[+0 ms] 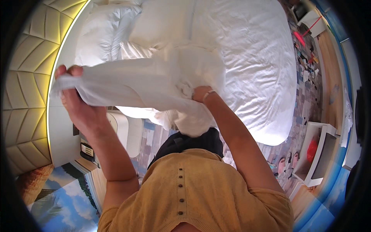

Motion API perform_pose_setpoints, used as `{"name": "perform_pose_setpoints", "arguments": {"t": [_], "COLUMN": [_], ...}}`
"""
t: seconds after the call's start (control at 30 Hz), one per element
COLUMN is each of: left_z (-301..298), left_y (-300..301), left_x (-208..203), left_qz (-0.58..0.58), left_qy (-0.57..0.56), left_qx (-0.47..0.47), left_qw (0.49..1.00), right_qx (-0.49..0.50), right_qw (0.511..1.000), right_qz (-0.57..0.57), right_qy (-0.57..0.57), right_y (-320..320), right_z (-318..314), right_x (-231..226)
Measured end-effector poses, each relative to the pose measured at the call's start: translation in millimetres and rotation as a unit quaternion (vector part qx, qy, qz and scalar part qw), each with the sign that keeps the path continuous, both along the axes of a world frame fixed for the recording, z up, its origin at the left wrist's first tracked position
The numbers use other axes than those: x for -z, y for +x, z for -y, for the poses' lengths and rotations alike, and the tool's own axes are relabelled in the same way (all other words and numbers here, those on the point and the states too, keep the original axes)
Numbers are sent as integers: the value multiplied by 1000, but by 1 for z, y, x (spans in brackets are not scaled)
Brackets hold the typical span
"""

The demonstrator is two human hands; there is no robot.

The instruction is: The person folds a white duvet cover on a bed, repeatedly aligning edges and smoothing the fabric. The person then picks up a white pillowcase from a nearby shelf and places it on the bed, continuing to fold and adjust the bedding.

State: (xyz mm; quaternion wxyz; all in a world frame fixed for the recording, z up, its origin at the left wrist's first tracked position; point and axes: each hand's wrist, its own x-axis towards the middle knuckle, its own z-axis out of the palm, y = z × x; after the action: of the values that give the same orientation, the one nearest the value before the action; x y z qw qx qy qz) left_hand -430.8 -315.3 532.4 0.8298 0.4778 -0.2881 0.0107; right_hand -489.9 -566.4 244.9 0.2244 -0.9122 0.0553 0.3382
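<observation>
A length of white bed linen (pixel 127 83) stretches between my two hands above the near side of the bed. I cannot tell whether it is a pillowcase or a sheet. My left hand (pixel 79 104), raised at the left by the padded wall, is closed on one end, with fingers and thumb wrapped round the cloth. At the middle, my right hand (pixel 201 94) grips a bunched part of the same linen, its fingers partly hidden in the folds. The linen's lower part hangs in front of my dark trousers. Beneath and beyond lies the white bedding (pixel 255 69).
A pillow (pixel 100 42) lies at the bed's far left, against the padded headboard wall (pixel 29 89). Beside my left arm are a telephone (pixel 87 150) and a white rounded piece of furniture (pixel 129 131). On the right stand a white open cabinet (pixel 315 154) and pink slippers (pixel 281 165).
</observation>
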Motion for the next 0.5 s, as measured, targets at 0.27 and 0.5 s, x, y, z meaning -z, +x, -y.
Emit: {"name": "perform_pose_setpoints", "arguments": {"t": [0.27,0.5], "left_z": [-34,-48], "left_y": [17,18], "left_x": [46,34], "left_qz": [-124,-103], "left_qy": [84,55], "left_qx": [-262,-348], "left_qw": [953,930], "right_qx": [30,246], "right_qw": [994,934], "right_qz": [54,253], "right_qy": [87,52], "right_y": [-90,-121], "right_z": [13,-16], "right_x": [72,78]}}
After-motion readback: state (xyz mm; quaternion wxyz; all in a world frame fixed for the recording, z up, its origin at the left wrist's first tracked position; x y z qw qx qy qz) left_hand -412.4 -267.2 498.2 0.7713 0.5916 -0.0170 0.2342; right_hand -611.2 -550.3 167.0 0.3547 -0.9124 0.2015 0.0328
